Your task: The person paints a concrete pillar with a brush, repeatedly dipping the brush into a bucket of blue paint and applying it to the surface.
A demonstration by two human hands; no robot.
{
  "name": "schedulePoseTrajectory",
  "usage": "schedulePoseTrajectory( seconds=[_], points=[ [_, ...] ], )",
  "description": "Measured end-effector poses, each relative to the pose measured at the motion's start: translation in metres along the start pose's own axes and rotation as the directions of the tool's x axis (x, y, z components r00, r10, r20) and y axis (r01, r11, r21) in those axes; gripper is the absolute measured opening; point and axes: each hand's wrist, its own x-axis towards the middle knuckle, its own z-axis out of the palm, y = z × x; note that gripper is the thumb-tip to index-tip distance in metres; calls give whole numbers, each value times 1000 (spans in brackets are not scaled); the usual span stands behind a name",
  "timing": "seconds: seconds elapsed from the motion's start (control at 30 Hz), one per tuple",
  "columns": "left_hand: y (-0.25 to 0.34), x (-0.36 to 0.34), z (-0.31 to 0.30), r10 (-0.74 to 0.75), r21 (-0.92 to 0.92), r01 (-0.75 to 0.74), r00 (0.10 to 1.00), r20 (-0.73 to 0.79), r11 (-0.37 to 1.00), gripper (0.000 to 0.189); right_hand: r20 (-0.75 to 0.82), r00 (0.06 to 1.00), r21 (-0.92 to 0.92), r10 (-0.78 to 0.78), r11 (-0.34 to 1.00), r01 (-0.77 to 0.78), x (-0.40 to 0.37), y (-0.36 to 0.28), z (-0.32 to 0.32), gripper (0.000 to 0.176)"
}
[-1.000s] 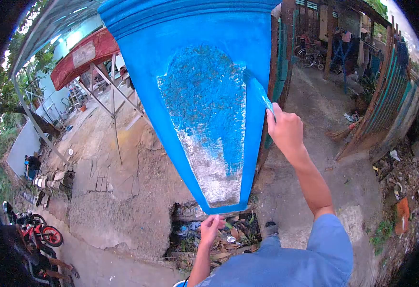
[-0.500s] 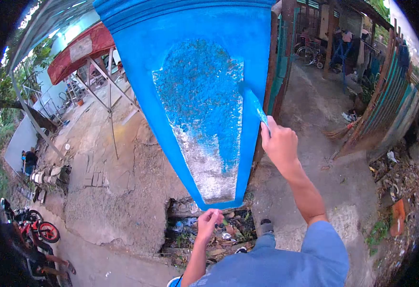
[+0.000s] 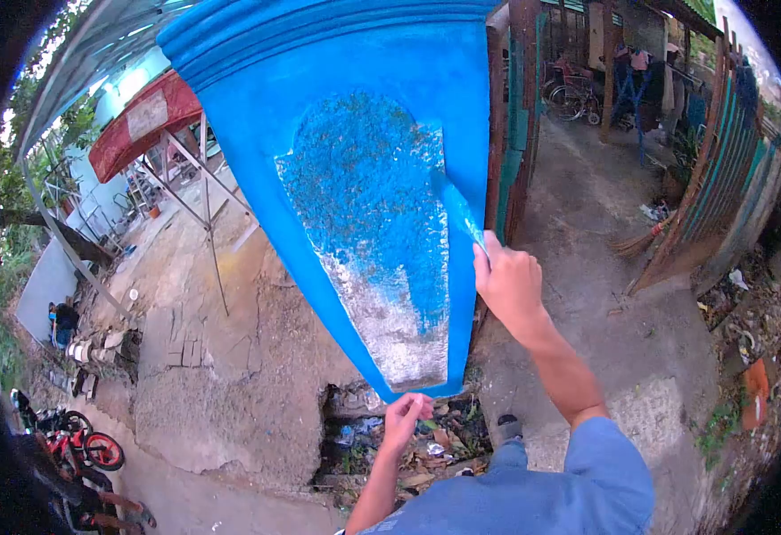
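My right hand [image 3: 510,283] is closed around the handle of a paintbrush [image 3: 464,212] smeared with blue paint. The bristle end touches the right edge of a rough recessed panel [image 3: 355,169] on a bright blue pillar [image 3: 248,107]. Blue covers the upper panel unevenly, with dark pitted spots showing through. Lower down, the surface [image 3: 395,332] is whitish and grey, and a blue strip runs down its right side. My left hand [image 3: 407,417] is beside the pillar's base, fingers curled together; whatever they may hold is hidden.
A debris-filled hole [image 3: 426,450] lies in the ground below the pillar. Left stand a red awning [image 3: 145,120] on thin poles and a red motorcycle [image 3: 87,441] beside a person's legs. A corrugated fence [image 3: 720,192], a broom [image 3: 645,239] and a wheelchair [image 3: 573,96] are at right.
The camera view has shifted slightly, so the pillar sits a little lower and farther left. The brush stays at about the same place on the panel's right edge.
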Motion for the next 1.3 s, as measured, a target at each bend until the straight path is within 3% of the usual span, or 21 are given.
schedulePoseTrajectory(
  seconds=[0.13, 0.47, 0.57, 0.63, 0.7, 0.77, 0.8, 0.83, 0.87, 0.9, 0.93, 1.0, 1.03, 1.07, 1.1, 1.13, 1.17, 1.2, 1.23, 1.3],
  points=[
    [-8, -1, 1, -22, -1, 22, 1000, 14, 1000, 25, -167, 986, 31, -22, 999, 28, 28, -2, -4, 22],
    [-13, -12, -13, -48, 6, 48, 998, -39, 999, 25, 110, 992, -101, 61, 994, -50, -10, 3, 14, 19],
    [-13, -12, -17, -39, 23, 40, 997, -63, 999, 24, 111, 994, -58, 21, 998, -15, 0, -3, -11, 19],
    [-12, -14, -19, -53, -47, 50, 996, -72, 998, 23, -79, 997, 104, 7, 995, 1, 12, -10, -17, 19],
    [-8, -18, -17, -77, -68, 69, 988, -131, 995, 21, -173, 984, 164, -50, 983, 79, 29, -10, -12, 20],
    [-5, -22, -16, -54, -96, 41, 989, -134, 995, 22, -107, 994, 158, -15, 987, 32, 42, -19, -13, 18],
    [-2, -26, -19, -24, -57, 17, 993, -119, 998, 23, -109, 994, 296, 14, 955, 19, 44, -23, -10, 16],
    [0, -30, -23, 3, -18, -5, 992, -124, 1000, 24, 16, 996, 223, 85, 971, -86, 45, -28, -9, 18],
    [-3, -34, -28, 10, -47, -17, 989, -146, 999, 25, 1, 997, 366, 74, 928, -69, 42, -17, 8, 24],
    [-8, -39, -34, 20, -76, -33, 986, -167, 997, 26, -2, 998, 330, 63, 942, -58, 38, -9, 18, 27],
    [-4, -47, -38, 67, -70, -86, 969, -238, 994, 27, -60, 993, 278, -105, 954, 117, 32, 31, 50, 31],
    [7, -68, -52, 101, -73, -131, 941, -322, 989, 29, 139, 981, 294, 135, 940, -171, 13, 55, 74, 41],
    [8, -77, -58, 85, -98, -123, 943, -321, 988, 30, -124, 992, 346, -29, 935, 71, -7, 67, 91, 40],
    [7, -84, -65, 118, -62, -150, 926, -358, 987, 31, -452, 878, 453, -155, 809, 375, -17, -40, 26, 25],
    [2, -88, -70, 131, -71, -170, 916, -379, 983, 31, -239, 964, 459, -119, 861, 220, -49, -14, 39, 25],
    [-5, -91, -78, 113, -72, -154, 911, -397, 985, 32, -90, 988, 466, -128, 871, 155, -77, -2, 53, 24],
    [-9, -96, -83, 93, -70, -134, 904, -417, 989, 33, 336, 891, 569, 306, 688, -451, -99, -53, 23, 20],
    [-7, -102, -84, 53, -49, -84, 889, -456, 995, 35, 473, 811, 598, 344, 552, -582, -126, -42, 44, 18],
    [-4, -107, -82, 49, -51, -83, 881, -471, 995, 35, 484, 810, 598, 331, 550, -583, -139, -43, 54, 18],
    [-5, -108, -82, 1, -26, -14, 892, -451, 1000, 36, 684, 653, 557, 325, 345, -755, -166, -39, 70, 16]
  ],
)
